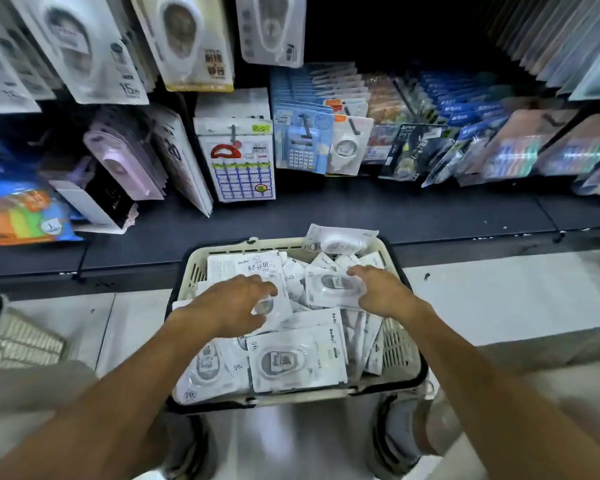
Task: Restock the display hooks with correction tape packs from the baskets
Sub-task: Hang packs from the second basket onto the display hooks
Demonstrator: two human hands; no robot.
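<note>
- Head view. Left hand reaches down into the basket, palm down, fingers curled over a white correction tape pack; fingertips touch it, but a firm grip cannot be told.
- Right hand also in the basket, palm down, index finger stretched forward, thumb and remaining fingers bent against the right edge of another pack. It looks like a pinch, not certain.
- Between the two hands: loose heap of white packs, overlapping, lying flat or tilted.
- Near side of both hands, toward the person: a large pack lies face up on top of the heap, its grey tape unit visible.
- Beyond the right hand: one pack rests on the far rim of the basket, half over the edge.
- Basket is cream with a dark rim and sits on the floor, close against the dark base shelf.
- Further ahead of the hands: display hooks with hanging goods, among them a calendar-print pack and a calculator pack.
- Up and left of the left hand: larger hanging tape packs, blurred.
- Far left of the left hand: corner of a second basket.
- Below the basket, between the forearms: the person's shoes.
</note>
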